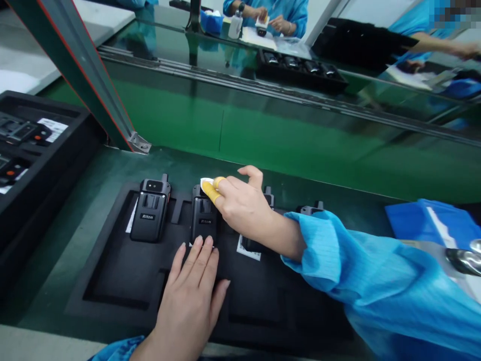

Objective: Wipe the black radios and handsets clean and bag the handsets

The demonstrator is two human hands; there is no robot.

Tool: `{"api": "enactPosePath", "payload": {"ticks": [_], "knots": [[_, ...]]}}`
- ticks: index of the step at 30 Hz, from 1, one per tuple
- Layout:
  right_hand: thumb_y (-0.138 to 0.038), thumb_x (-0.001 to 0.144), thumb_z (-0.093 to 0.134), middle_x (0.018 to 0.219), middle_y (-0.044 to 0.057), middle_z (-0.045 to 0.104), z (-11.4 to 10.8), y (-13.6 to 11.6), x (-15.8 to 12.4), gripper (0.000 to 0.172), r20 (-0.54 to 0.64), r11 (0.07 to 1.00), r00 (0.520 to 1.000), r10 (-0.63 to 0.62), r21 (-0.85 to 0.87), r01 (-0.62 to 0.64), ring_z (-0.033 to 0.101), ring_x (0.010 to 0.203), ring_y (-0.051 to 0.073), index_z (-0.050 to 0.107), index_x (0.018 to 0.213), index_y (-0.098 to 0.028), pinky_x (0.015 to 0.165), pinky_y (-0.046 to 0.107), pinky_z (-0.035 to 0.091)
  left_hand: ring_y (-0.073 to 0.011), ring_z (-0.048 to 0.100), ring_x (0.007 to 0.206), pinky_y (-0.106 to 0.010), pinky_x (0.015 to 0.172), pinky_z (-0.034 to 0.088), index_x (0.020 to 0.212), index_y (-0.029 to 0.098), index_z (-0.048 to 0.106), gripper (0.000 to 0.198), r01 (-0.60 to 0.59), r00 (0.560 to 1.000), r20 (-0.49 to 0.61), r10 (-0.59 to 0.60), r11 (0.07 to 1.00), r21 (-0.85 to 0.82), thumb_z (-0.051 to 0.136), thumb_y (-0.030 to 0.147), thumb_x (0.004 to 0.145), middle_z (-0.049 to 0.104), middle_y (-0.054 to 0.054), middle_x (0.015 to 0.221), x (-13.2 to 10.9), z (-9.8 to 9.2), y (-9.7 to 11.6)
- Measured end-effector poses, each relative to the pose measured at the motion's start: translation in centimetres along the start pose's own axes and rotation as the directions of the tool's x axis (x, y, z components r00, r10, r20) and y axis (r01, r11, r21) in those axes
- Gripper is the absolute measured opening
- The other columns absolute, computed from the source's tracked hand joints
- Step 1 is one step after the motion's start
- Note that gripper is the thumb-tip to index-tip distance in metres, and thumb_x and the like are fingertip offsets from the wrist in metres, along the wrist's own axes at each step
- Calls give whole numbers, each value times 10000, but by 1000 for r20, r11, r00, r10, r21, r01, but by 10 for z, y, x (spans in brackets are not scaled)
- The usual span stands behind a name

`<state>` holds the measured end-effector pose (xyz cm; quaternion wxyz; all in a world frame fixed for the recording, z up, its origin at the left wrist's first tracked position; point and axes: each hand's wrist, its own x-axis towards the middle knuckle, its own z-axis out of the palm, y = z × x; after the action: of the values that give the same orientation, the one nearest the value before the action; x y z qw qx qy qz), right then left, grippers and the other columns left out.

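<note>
Several black handheld radios marked "Riton" lie in a black foam tray (112,291) before me. With yellow finger cots on its fingers, my right hand (244,205) presses a small white wipe (206,181) on the top end of the second radio (204,220). My left hand (195,286) lies flat, fingers stretched, its tips at that radio's lower edge. Left of it rests another radio (149,210) with a white paper under its side. A third radio (255,244) is mostly hidden by my right forearm, and a fourth radio (311,208) shows only its top.
At left stands another black foam tray (48,165) with devices. A slanted metal post (101,85) rises behind my tray. Blue material (432,220) and a shiny metal object (466,260) lie at right. Across the green partition (180,110), co-workers in blue sleeves handle devices.
</note>
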<state>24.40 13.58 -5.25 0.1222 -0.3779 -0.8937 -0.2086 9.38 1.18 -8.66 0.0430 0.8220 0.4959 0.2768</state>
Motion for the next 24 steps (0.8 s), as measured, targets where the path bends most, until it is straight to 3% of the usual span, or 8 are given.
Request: {"api": "enactPosePath", "payload": {"ticks": [8, 13, 18, 24], "knots": [[-82, 875, 425, 697, -8, 584, -4, 4, -29, 328, 1, 997, 999, 44, -67, -44, 432, 682, 108, 663, 671, -178, 895, 398, 156, -244, 571, 1180, -425, 1101, 332, 1135, 128, 612, 303, 0, 1000, -2, 0, 1000, -7, 462, 235, 895, 634, -107, 1246, 0, 1, 2], [-72, 877, 422, 702, -14, 576, -6, 10, -26, 329, -17, 989, 989, 145, -23, -146, 432, 676, 100, 663, 680, -178, 884, 389, 144, -240, 562, 1191, -411, 1108, 314, 1123, 118, 613, 300, -16, 1000, 3, 16, 1000, 8, 440, 243, 912, 626, -107, 1257, 0, 0, 1], [-120, 923, 409, 725, -26, 582, -6, -2, -9, 301, -9, 998, 1000, -7, 56, 7, 436, 712, 109, 688, 858, -213, 896, 390, 154, -240, 567, 1183, -407, 1122, 287, 1113, 106, 615, 293, -28, 999, -15, 28, 1000, 6, 455, 246, 911, 640, -120, 1232, -1, 1, 0], [-108, 912, 434, 742, -32, 602, -5, 1, -16, 271, -20, 1000, 999, -25, 0, 25, 427, 700, 107, 682, 866, -207, 906, 389, 161, -241, 563, 1188, -380, 1132, 255, 1118, 98, 620, 302, -41, 999, 8, 41, 999, -5, 471, 259, 910, 628, -114, 1252, 0, 0, 0]]}}
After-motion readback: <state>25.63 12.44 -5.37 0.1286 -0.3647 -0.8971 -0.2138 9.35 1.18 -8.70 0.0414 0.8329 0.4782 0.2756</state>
